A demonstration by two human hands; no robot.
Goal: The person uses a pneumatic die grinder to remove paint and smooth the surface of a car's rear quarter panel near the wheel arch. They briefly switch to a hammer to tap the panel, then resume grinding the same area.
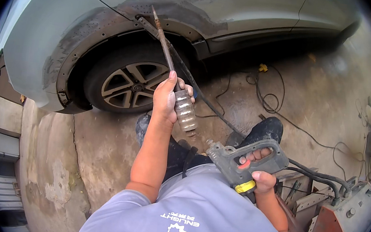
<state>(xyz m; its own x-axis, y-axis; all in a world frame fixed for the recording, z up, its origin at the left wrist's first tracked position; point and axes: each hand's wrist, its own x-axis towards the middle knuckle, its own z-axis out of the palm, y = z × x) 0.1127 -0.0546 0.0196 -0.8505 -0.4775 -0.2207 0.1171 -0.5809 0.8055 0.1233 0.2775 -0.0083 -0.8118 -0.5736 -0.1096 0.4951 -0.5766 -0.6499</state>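
My left hand (pixel 166 99) is wrapped round a slide hammer (pixel 185 111), at the rod just above its ribbed cylindrical weight. The hammer's pointed tip reaches up to the scuffed fender (pixel 129 8) above the wheel arch; whether it touches the metal I cannot tell. At my right, my right hand (pixel 261 174) grips a grey spot-welding gun (pixel 228 160) by its looped handle, fingers through the opening near a red trigger. A yellow band circles the gun's lower end. The gun is held in front of my torso, apart from the car.
A wheel (pixel 129 83) sits under the bare arch edge. A flat bar with a cable (pixel 190 77) hangs from the arch toward my knees. Black cable (pixel 279 110) loops over the concrete floor (pixel 55 160). A red and grey welding machine (pixel 343 228) stands at lower right, with thick cables.
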